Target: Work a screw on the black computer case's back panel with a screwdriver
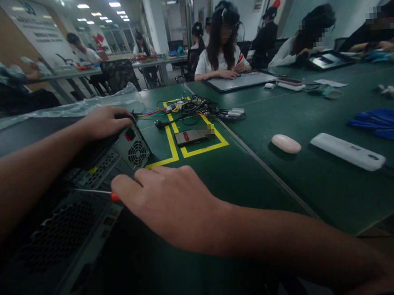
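A dark computer case (129, 155) lies on the table at the left, its back panel with fan grille and ports turned toward me. Across the top of it reaches my left hand (108, 120), fingers curled over the far edge by the power supply; the fingertips are partly hidden. My right hand (169, 199) is closed around a screwdriver (115, 196) with an orange-red handle, most of which the fingers cover. Its thin metal shaft points left at the back panel. Whether the tip touches a screw cannot be made out.
Beyond the case lie a tangle of cables (197, 104) and a phone (192, 136) within yellow tape (206, 151). To the right are a pink oval object (286, 143), a white elongated device (347, 151) and blue gloves (384, 123). Across the table a person works over a flat panel (242, 81).
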Tool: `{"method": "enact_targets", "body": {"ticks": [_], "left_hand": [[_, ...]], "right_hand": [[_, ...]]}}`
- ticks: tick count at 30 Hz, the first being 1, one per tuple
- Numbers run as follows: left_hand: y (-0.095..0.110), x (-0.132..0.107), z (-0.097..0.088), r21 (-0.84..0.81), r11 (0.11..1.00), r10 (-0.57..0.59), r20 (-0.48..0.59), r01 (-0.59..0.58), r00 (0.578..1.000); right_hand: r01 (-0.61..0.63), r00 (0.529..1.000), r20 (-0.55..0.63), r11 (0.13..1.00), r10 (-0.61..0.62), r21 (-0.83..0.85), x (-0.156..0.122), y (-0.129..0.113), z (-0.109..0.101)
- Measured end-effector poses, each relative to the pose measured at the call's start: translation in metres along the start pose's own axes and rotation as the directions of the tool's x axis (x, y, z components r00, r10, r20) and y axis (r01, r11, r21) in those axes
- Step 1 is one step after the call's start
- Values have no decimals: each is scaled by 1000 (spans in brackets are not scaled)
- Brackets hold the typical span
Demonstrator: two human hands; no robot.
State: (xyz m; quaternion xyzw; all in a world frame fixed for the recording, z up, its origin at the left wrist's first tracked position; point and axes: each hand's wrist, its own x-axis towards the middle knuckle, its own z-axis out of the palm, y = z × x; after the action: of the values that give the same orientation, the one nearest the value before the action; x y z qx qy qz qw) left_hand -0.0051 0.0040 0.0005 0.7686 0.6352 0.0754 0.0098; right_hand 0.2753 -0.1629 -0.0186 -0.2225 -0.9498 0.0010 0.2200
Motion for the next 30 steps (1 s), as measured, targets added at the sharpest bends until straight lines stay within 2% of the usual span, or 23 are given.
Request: {"method": "enact_targets", "body": {"ticks": [4,9,15,30], "left_hand": [[1,0,0,-10,1000,14,20,-13,1000],[0,1,1,16,1000,-15,-5,15,1000],[0,1,1,1,1000,-15,-4,15,1000],[-3,1,4,-11,999,-48,-25,48,999]], "right_hand": [[-11,1000,-16,1000,11,5,0,-1,1],[-18,999,-43,1000,17,-9,1,-2,4],[-30,993,-114,999,31,12,1,-3,7],[-76,997,-21,992,78,102,4,5,8]]}}
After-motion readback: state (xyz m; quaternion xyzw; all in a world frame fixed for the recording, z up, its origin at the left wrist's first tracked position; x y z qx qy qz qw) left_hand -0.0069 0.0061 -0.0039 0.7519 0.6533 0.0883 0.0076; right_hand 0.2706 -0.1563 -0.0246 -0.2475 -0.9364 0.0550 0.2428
